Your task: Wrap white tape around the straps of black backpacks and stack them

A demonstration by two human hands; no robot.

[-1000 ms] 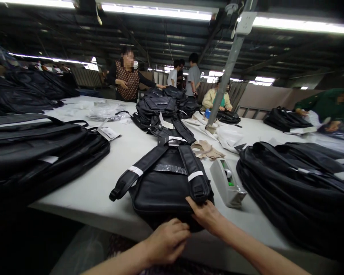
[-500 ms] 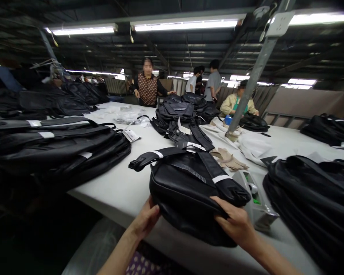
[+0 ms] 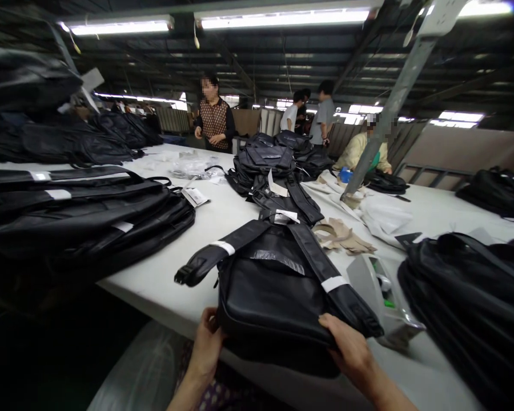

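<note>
A black backpack [image 3: 269, 291] lies in front of me on the white table [image 3: 171, 285], its near end at the table edge. Both shoulder straps, each with a white band, spread over its upper side, and a paper tag [image 3: 285, 217] lies at the far end. My left hand [image 3: 208, 342] grips the near left corner, with its fingertips partly hidden behind the bag. Over the near right side, my right hand [image 3: 349, 345] is closed, thumb on top and the other fingers underneath.
Stacks of black backpacks flank me, one left [image 3: 89, 217] and one right [image 3: 466, 308]. A grey tape dispenser [image 3: 381, 297] stands right of the bag. Farther off are more backpacks [image 3: 265, 160], brown paper [image 3: 342, 237], a slanted metal post [image 3: 389, 120] and several people.
The backpack has tilted flatter, showing more of its strap side, and its left strap has swung outward. Both hands have kept hold. A dark bag has appeared at upper left.
</note>
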